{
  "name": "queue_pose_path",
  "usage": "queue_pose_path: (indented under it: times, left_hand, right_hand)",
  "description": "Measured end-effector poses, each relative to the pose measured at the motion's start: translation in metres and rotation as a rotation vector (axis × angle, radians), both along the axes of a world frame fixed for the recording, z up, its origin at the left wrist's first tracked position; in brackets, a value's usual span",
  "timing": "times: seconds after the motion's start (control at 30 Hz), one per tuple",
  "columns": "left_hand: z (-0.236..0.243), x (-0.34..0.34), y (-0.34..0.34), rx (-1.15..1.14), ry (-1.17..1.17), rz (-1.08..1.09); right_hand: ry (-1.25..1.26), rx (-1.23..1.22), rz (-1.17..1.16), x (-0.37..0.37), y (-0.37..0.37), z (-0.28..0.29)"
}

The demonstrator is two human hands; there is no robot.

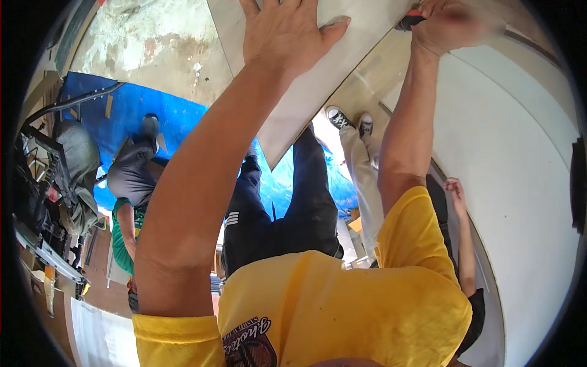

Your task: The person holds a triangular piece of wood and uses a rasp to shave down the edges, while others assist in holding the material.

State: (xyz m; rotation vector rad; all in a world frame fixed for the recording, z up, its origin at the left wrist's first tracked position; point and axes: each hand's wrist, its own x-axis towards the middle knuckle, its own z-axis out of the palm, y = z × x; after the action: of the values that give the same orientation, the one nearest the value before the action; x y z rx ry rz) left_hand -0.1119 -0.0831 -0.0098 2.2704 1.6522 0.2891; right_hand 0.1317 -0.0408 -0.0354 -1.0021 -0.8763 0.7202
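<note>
My left hand lies palm down on a pale grey flat panel, thumb and fingers spread; the fingertips run out of the top of the picture. The panel comes to a pointed corner in front of my legs. At the upper right, my right hand is closed around a red and black hand tool beside the panel's right edge. Only the tool's end shows past my fingers, and part of this hand is blurred, so its exact kind cannot be made out.
A stained, pale board adjoins the panel at left. Blue sheeting covers the floor below. A large white panel stands right. Someone in green bends at left; pale trousers and a bystander's hand are close by at right.
</note>
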Motion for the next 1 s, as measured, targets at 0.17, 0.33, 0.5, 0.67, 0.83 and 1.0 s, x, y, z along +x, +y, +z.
queue_pose_path:
  times: [0.17, 0.33, 0.5, 0.67, 0.83, 1.0]
  left_hand:
    - [-0.005, 0.002, 0.001, 0.047, 0.019, 0.011]
    - [-0.005, 0.002, -0.001, 0.073, 0.016, 0.009]
    - [-0.008, 0.004, -0.002, 0.122, -0.021, 0.013]
    - [0.002, -0.002, -0.003, 0.089, -0.066, 0.009]
    - [-0.006, -0.004, -0.006, 0.129, -0.112, 0.033]
    - [-0.004, -0.002, -0.005, 0.177, -0.161, 0.032]
  right_hand:
    - [0.632, -0.074, -0.071, -0.052, -0.018, 0.052]
    - [-0.295, -0.067, -0.093, -0.052, -0.033, 0.033]
    - [-0.149, -0.025, -0.023, -0.048, -0.051, 0.024]
    - [-0.368, -0.096, -0.033, -0.059, -0.065, 0.029]
    - [-0.284, -0.101, -0.021, -0.063, -0.078, 0.022]
    - [-0.352, -0.134, -0.048, -0.082, -0.094, 0.034]
